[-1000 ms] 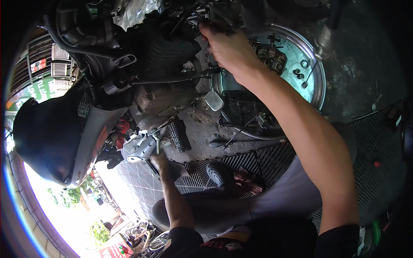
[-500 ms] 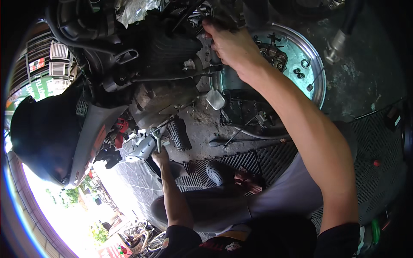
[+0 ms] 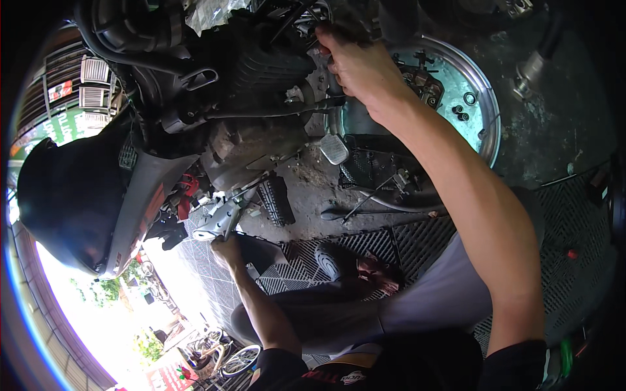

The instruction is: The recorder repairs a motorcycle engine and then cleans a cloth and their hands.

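Note:
My left hand [image 3: 227, 254] is closed on a metal tool [image 3: 229, 227] beside a silver footrest-like part [image 3: 208, 229] below the motorbike's engine casing [image 3: 241, 146]. My right hand [image 3: 358, 75] is curled high at the cylinder area of the motorbike, at the top middle; what its fingers grip is hidden in the dark parts. Just right of this hand, a metal tray [image 3: 486, 140] holds a dismantled cylinder head [image 3: 427, 88], small black pieces and a ring. A black hose [image 3: 274, 111] runs across the engine just left of the hand.
Black bodywork [image 3: 68, 205] fills the left. A mesh-textured black part [image 3: 355, 169] and metal rods lie below the tray. Grid floor mats [image 3: 424, 257], my bent leg, a shoe [image 3: 328, 260] and a red rag [image 3: 378, 277] are below. Bicycles [image 3: 238, 362] stand outside at lower left.
My left hand has moved down and left with the tool beside the silver part. My right hand stays at the cylinder area, shifting slightly right and up as the view moves a little.

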Available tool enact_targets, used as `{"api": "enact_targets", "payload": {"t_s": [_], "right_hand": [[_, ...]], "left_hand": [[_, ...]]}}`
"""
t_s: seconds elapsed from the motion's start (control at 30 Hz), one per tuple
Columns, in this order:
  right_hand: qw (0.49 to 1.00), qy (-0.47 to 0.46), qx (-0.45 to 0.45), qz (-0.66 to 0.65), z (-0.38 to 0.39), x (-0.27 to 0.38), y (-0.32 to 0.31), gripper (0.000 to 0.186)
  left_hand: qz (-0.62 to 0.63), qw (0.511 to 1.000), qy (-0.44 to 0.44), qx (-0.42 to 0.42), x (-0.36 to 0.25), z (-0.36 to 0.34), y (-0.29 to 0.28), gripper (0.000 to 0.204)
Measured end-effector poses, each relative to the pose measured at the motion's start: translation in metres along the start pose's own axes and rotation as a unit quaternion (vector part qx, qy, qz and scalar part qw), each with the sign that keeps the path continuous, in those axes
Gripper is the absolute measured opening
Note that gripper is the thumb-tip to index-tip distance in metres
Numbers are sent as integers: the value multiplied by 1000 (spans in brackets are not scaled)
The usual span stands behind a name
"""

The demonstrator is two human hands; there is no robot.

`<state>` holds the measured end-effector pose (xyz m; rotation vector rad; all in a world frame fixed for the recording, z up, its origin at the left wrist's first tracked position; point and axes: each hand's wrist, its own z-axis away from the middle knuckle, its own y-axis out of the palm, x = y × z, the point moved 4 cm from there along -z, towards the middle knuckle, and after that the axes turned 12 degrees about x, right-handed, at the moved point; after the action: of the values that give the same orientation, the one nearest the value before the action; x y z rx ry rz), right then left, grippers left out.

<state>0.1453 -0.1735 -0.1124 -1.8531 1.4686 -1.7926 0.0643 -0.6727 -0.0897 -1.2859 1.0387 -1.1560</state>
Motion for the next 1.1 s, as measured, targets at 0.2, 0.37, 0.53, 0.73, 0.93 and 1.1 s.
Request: {"api": "enact_targets", "payload": {"t_s": [0.2,0.37,0.53,0.73,0.93,1.1], "right_hand": [[994,-20,-93,-53,0,11,-5,16],[1000,10,0,-3,0,0,-3,15],[995,-9,-95,-39,0,15,-17,19],[828,182,13,-530,9,12,-20,28],[996,-21,-80,23,1,6,-7,18],[997,-11,-7,81,1,5,1,19]], "left_hand": [[55,996,68,-31,25,-23,68,35],[-10,998,-45,48,18,-14,38,37],[-44,999,-8,6,29,-18,-9,37],[-44,994,101,-18,15,-5,-53,42],[48,988,138,57,-7,6,-70,46],[-3,989,132,-70,0,3,-56,43]]}}
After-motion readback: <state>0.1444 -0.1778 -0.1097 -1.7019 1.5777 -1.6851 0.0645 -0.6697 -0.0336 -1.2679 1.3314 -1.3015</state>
